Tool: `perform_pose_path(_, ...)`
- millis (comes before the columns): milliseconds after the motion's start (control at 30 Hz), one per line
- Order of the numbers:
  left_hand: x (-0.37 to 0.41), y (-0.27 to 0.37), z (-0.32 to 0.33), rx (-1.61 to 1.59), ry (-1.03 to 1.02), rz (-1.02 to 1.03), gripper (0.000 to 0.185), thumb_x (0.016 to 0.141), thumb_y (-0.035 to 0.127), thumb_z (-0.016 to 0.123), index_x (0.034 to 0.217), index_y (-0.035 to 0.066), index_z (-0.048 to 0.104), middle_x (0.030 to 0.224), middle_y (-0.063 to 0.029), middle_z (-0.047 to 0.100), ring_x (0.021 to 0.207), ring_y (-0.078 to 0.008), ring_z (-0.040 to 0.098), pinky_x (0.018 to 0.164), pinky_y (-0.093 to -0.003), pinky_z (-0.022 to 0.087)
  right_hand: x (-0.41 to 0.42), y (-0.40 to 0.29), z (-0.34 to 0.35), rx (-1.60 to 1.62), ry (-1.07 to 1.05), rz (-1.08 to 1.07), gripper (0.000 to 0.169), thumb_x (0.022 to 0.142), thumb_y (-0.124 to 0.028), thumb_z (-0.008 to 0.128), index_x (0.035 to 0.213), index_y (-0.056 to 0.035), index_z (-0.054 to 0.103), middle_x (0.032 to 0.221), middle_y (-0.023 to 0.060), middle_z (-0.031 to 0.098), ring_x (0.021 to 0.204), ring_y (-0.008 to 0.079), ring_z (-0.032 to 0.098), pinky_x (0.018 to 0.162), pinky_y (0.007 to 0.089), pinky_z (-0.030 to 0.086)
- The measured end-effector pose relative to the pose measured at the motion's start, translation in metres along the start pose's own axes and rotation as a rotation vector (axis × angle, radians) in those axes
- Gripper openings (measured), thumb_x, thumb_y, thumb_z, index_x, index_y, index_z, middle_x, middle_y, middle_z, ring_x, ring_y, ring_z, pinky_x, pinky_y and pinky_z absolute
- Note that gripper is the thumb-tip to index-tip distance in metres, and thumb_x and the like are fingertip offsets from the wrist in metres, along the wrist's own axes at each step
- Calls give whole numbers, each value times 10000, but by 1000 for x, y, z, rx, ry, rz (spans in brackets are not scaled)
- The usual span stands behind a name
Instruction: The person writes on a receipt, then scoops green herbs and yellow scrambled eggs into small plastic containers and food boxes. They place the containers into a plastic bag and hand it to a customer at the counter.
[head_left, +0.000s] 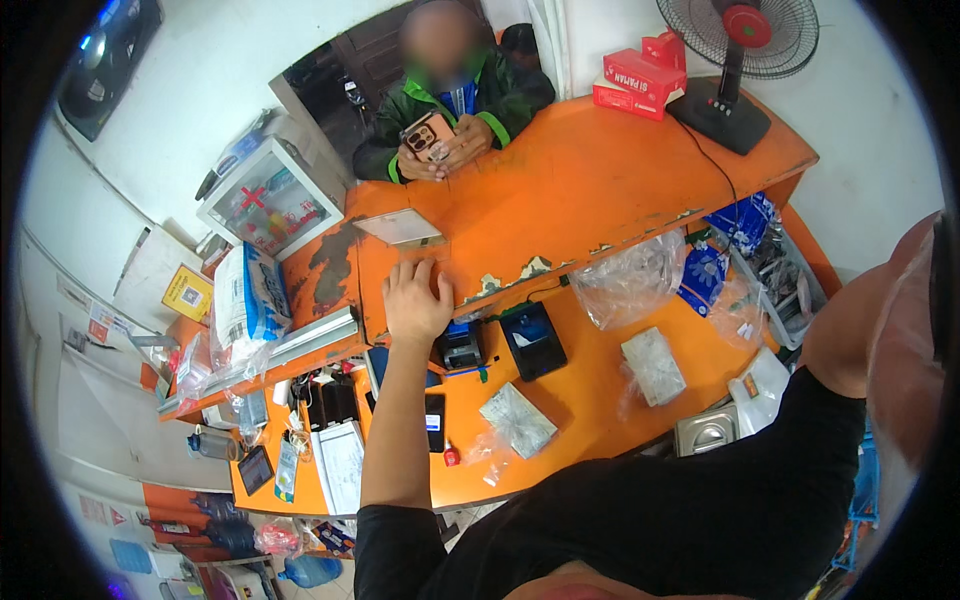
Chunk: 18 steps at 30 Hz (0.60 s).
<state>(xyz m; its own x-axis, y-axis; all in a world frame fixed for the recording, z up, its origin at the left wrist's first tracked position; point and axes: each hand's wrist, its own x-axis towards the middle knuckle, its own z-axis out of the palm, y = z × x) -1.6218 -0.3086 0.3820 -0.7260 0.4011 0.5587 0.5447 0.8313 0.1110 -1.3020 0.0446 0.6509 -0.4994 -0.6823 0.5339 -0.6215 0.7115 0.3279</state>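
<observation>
My left hand (417, 301) rests palm down on the upper orange counter (525, 202), near its chipped front edge. It holds nothing, and its thumb stands apart from the fingers. Just beyond the fingertips a small flat sign stand (401, 226) leans on the counter. My right arm (840, 337) goes out to the right edge, and its hand is out of view. On the lower orange desk (585, 409) lie two wrapped packets, a nearer one (517, 420) and one farther right (654, 366). A black card-reader-like device (460, 345) and a black tray-like device (533, 341) sit below the counter.
Across the counter a person (487, 97) holds a phone (427, 139). A fan (727, 105) and red boxes (641, 79) stand at the back right. At left are a first-aid cabinet (274, 199), a plastic-wrapped pack (251, 300), and papers (339, 465). A bottle (214, 445) stands lower left.
</observation>
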Motion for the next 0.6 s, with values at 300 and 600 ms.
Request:
perform_pose_path(300,-2,4,-2,-1,39,19,353,955,290,642,1206,57,729,1173,-133,675,1178,-341,605,1021,-488,454,-2,13,3,-21,-10,-4,541,961,-76,730,1477,6,590,1549,217,583,1440,380,550,1234,478,395)
perform_pose_path(600,0,2,-3,-14,23,-2,337,947,285,643,1185,64,731,1172,-131,677,1188,-345,594,1020,-498,452,14,35,28,-96,73,-33,541,962,-96,730,1474,13,593,1549,217,585,1436,392,553,1229,481,399)
